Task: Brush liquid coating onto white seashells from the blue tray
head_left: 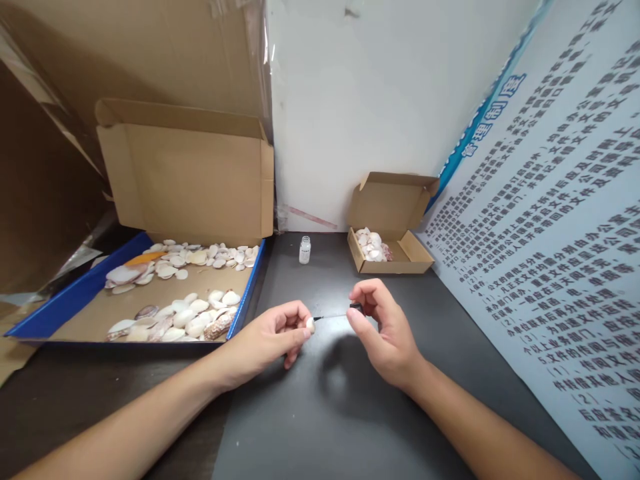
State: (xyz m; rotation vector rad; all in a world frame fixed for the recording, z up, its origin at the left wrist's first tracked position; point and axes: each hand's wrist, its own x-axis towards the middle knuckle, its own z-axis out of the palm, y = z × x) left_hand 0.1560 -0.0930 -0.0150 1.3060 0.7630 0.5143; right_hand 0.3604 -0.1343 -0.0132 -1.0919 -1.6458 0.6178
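White shell (311,325) sits pinched in my left hand (273,337), low over the dark table (310,413), steadied for the thin brush (334,315) my right hand (383,330) clamps by its cap. An open bottle (305,250) stands behind, between two shell boxes.

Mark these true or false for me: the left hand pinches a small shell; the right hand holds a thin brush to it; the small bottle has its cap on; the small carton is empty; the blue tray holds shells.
1. The left hand pinches a small shell: true.
2. The right hand holds a thin brush with its tip at the shell: true.
3. The small bottle is capped: false, it stands open.
4. The small carton is empty: false, shells lie inside.
5. The blue tray holds shells: true.
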